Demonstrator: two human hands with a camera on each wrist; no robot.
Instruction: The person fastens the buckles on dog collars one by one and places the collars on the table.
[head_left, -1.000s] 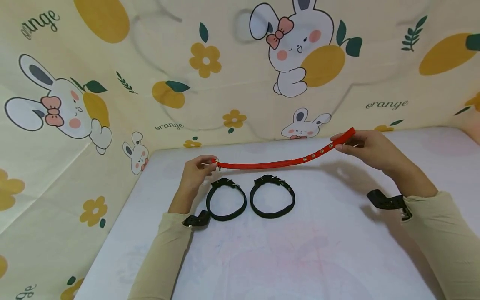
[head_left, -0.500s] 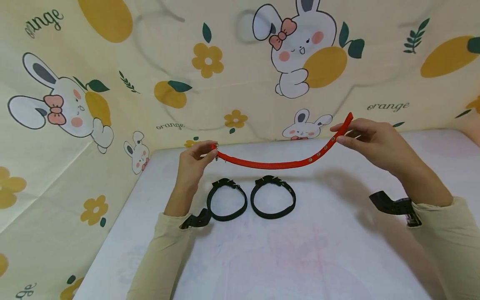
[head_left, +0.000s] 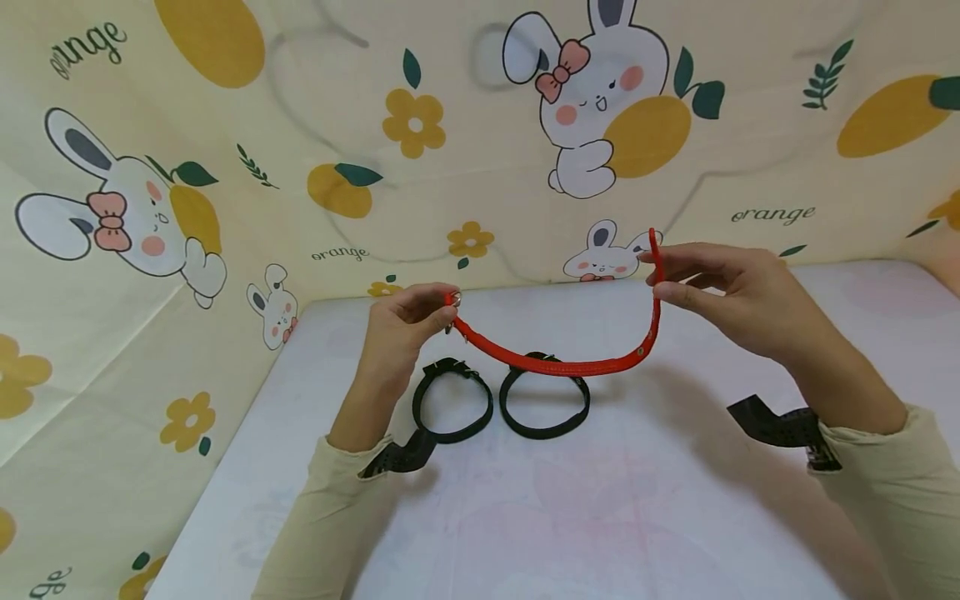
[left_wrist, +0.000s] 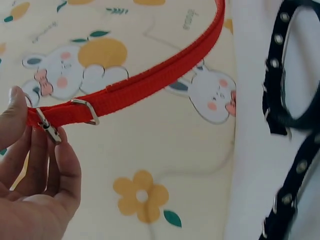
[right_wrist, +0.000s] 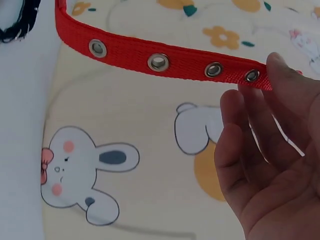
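A red pet collar (head_left: 558,365) hangs in a U between both hands, above the white table. My left hand (head_left: 405,329) pinches its buckle end between thumb and fingers. In the left wrist view the metal buckle (left_wrist: 48,126) sits right at those fingertips, with a metal loop (left_wrist: 89,111) just beyond. My right hand (head_left: 738,300) pinches the strap near its free end, whose tip points up past the fingers. Metal eyelets (right_wrist: 158,62) line this end in the right wrist view. The collar's lowest stretch overlaps the top of a black collar in the head view.
Two buckled black collars lie as rings side by side on the white table (head_left: 555,517): one on the left (head_left: 453,437), one on the right (head_left: 545,432). A patterned cloth (head_left: 420,192) with rabbits and oranges rises behind and at the left.
The hands have come closer together, the right one moving left and the left one slightly right. The red collar has gone from nearly straight to a deep sag. The black collars stay put.
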